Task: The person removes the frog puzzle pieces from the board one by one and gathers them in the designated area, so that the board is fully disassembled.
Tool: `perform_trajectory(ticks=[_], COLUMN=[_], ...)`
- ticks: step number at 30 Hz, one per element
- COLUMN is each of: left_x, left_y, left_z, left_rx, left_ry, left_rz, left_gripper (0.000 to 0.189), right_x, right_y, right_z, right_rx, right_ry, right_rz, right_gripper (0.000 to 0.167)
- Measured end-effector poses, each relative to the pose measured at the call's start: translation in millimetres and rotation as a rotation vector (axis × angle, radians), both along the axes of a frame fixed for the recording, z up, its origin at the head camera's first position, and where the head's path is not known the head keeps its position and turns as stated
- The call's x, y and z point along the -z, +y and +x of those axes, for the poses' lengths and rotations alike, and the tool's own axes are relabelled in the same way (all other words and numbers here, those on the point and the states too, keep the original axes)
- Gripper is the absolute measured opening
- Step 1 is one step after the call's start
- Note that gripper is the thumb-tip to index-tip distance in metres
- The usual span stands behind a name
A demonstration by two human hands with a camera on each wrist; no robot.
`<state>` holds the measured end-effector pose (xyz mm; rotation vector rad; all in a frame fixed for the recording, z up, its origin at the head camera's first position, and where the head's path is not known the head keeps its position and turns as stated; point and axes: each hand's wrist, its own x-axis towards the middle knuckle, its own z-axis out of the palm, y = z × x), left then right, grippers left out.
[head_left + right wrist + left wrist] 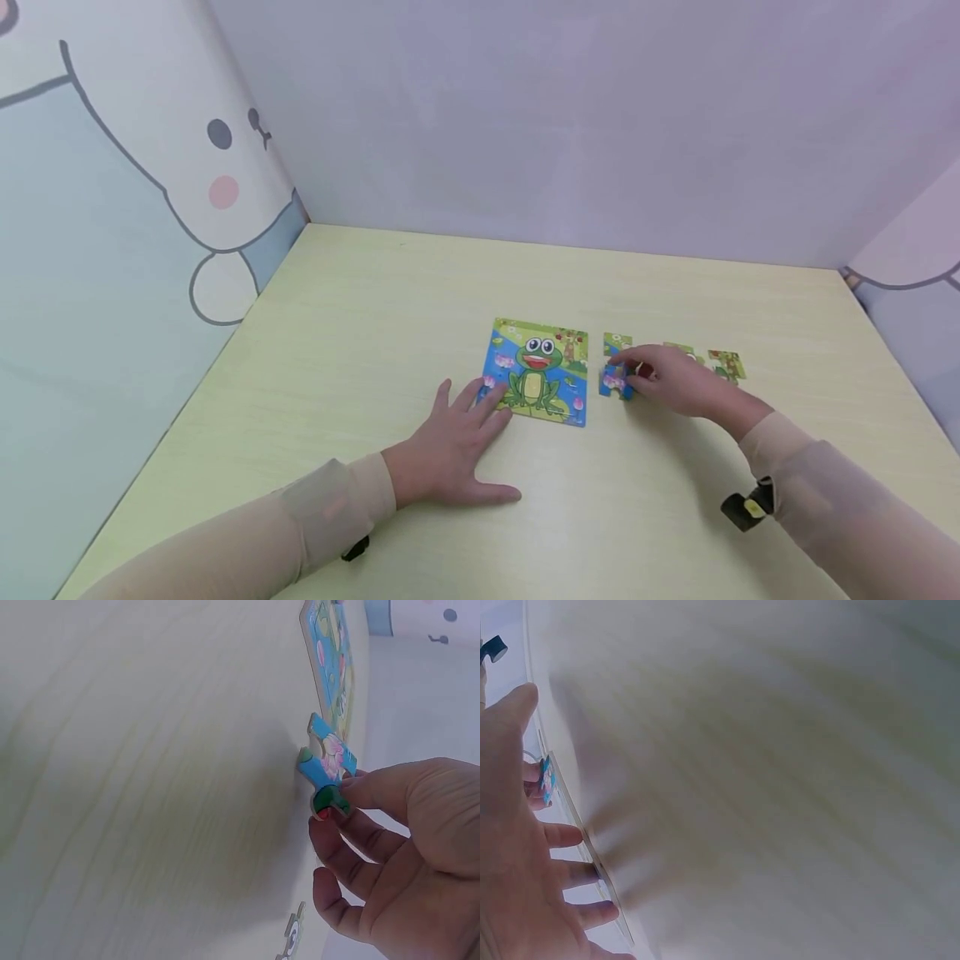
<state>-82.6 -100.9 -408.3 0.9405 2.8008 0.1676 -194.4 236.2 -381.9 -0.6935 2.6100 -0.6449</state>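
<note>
My left hand (pixel 453 450) is spread on the table, its fingertips resting on the lower left corner of a square frog puzzle board (pixel 534 379). In the left wrist view, straight fingers (pixel 577 874) reach the board's edge. To the right of the board, my right hand (pixel 675 379) pinches a blue jigsaw piece (pixel 613 380) with a pink flower between thumb and fingers. The right wrist view shows this jigsaw piece (pixel 330 761) tilted close over the table, with a green and red part by the fingertips.
A green jigsaw piece (pixel 617 343) lies just beyond the held one. Other pieces, including one with red dots (pixel 726 363), lie beyond my right hand and are partly hidden by it. Pale walls stand behind and beside the wooden table (pixel 360 333).
</note>
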Motion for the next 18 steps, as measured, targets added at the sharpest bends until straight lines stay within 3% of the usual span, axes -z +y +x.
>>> perform_trajectory(ticks=[11,18], left_x=[0.1,0.5], left_y=[0.4,0.2], left_z=[-0.6,-0.7], left_rx=[-0.002,0.008], left_ry=[0.000,0.015], left_rz=[-0.019,-0.010], left_gripper=[0.095,0.096], right_x=[-17.9,-18.3], right_y=[1,-27], right_z=[2.2,1.7], right_rx=[0.007,-0.013], right_ry=[0.130,0.114], right_rz=[0.012,-0.038], right_gripper=[0.035,0.039])
